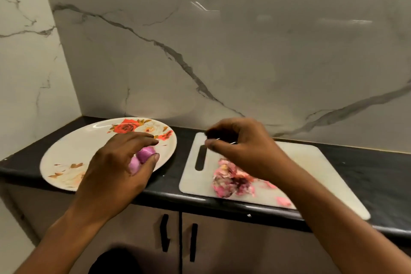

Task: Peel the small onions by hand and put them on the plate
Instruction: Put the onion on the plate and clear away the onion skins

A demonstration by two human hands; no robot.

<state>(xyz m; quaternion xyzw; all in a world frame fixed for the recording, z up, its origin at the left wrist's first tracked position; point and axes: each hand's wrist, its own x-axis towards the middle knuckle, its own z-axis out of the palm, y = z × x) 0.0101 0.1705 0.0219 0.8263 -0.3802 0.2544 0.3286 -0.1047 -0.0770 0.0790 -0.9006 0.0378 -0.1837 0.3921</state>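
Observation:
A white plate [73, 153] with a red rose print lies on the left of the black counter. My left hand [115, 169] hovers over its right part, thumb and fingers curled round a peeled purple onion [146, 153]. A second peeled onion [134, 165] sits just below it against my palm. My right hand [240, 147] is above the white cutting board [322, 169], its fingers pinching a small dark object [214, 134] with a thin shiny edge, possibly a knife; blur hides what it is. A heap of pink onion skins [231, 181] lies on the board under that hand.
Loose skin pieces [283, 201] lie near the board's front edge. The black counter [175, 176] is narrow and backed by a marble wall [222, 51], with a second marble wall at the left. Cabinet doors with black handles [164, 232] are below.

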